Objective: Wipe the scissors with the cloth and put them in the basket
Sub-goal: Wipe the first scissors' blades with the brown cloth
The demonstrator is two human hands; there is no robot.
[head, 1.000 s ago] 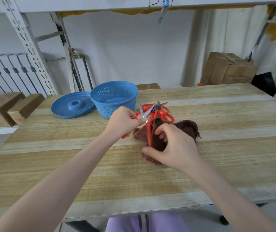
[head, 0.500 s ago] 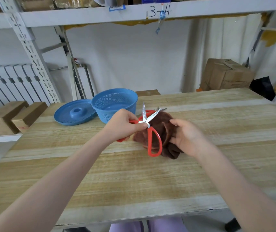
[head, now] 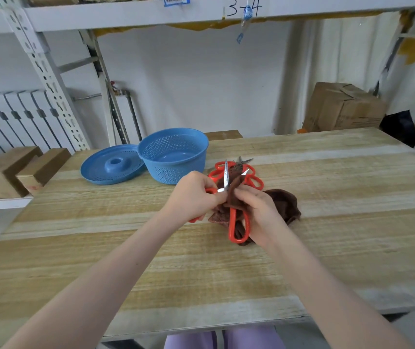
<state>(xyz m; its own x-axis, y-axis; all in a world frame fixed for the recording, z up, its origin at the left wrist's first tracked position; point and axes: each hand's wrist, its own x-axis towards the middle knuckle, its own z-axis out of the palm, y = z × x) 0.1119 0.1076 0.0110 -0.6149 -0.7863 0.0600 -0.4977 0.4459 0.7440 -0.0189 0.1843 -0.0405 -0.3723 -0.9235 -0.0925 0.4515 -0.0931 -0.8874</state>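
My left hand [head: 196, 195] grips one handle of a pair of red-handled scissors [head: 237, 222], held above the table with the blades apart and pointing up. My right hand [head: 261, 212] pinches a dark brown cloth [head: 285, 204] around one blade; the rest of the cloth hangs down to the table. More red-handled scissors [head: 253, 178] lie on the table just behind my hands. A blue perforated basket [head: 173, 156] stands empty behind and to the left of my left hand.
A blue lid [head: 111, 165] lies left of the basket. The wooden table [head: 226, 273] stretches wide around my hands. Wooden blocks [head: 12, 170] sit off its left edge, a cardboard box [head: 340, 107] behind its far right, shelf uprights behind.
My right hand has come back to the scissors and wrapped the cloth round one blade. My left hand still holds the scissors in about the same place.
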